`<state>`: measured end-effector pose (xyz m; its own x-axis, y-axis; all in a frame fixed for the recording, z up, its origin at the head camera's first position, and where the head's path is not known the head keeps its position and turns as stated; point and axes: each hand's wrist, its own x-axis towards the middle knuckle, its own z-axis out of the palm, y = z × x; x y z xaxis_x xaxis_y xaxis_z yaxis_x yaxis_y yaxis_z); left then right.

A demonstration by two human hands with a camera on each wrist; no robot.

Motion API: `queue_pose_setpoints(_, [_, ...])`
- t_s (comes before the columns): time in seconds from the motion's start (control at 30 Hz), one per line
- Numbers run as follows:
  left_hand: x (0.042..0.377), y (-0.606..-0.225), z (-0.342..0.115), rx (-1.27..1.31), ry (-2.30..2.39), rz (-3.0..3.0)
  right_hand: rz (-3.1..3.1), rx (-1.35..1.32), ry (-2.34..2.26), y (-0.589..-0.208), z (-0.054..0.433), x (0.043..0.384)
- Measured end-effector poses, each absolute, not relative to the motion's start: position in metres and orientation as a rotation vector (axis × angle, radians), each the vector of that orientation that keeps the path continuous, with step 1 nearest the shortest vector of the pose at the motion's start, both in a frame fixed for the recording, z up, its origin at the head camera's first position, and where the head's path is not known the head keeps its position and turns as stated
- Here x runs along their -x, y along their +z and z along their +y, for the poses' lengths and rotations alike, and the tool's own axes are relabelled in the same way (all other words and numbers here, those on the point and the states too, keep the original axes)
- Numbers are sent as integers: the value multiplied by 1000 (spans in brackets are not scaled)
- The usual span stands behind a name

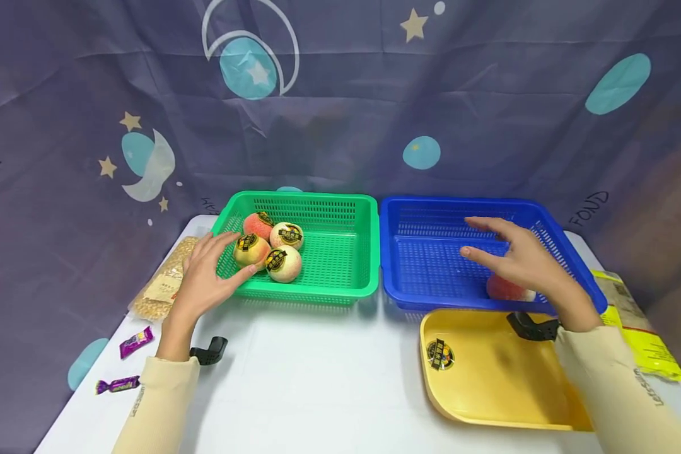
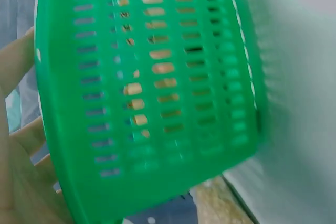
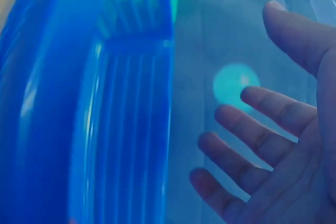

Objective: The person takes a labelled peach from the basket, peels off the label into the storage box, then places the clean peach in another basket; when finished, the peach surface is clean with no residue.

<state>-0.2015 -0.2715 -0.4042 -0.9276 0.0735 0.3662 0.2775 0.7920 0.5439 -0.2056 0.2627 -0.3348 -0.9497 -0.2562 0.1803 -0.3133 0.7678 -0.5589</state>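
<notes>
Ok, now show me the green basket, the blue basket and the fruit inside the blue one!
Green basket (image 1: 330, 257), head view: bare floor.
Blue basket (image 1: 431, 260), head view: bare floor.
Fruit (image 1: 505, 289), head view: its red side.

- can't fully see the round red-and-white fruit (image 1: 504, 290), blocked by the right hand (image 1: 523, 255)
- can't read the flat yellow plastic bag (image 1: 651, 356), way too tiny

A red fruit (image 1: 255, 226), a yellow-orange fruit (image 1: 252, 253) and two pale fruits (image 1: 287, 270), all round and black-labelled, sit clustered in the left portion of the perforated green basket (image 1: 331, 258). One red-and-white fruit (image 1: 506, 289), partly hidden, lies near the front wall of the blue basket (image 1: 422, 261), right of centre.
</notes>
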Motion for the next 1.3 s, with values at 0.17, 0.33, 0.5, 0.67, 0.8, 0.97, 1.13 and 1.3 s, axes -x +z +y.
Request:
queue_pose_setpoints(0.17, [199,-407,-283,152,-824,-2716,-2848,-609,1056,-337,222,225])
queue_pose_setpoints(0.33, [196,-411,-293,98,-843,-2767,-2809,-806,1153,-340,179,248])
queue_pose_setpoints(0.5, [196,-413,-298,122,-841,-2778,-2822,-943,1214,-337,141,262])
queue_pose_setpoints(0.67, [195,-414,-300,114,-816,-2783,-2817,-1024,1271,-336,108,275])
queue_pose_setpoints(0.8, [194,-413,-303,104,-797,-2793,-2805,-1069,1319,-338,84,283])
queue_pose_setpoints(0.97, [193,-412,-304,120,-796,-2795,-2829,-1093,1347,-346,58,293])
queue_pose_setpoints(1.13, [193,-414,-306,130,-804,-2789,-2869,-1105,1340,-356,38,304])
queue_pose_setpoints(1.3, [193,-413,-305,128,-822,-2796,-2911,-1123,1385,-363,29,314])
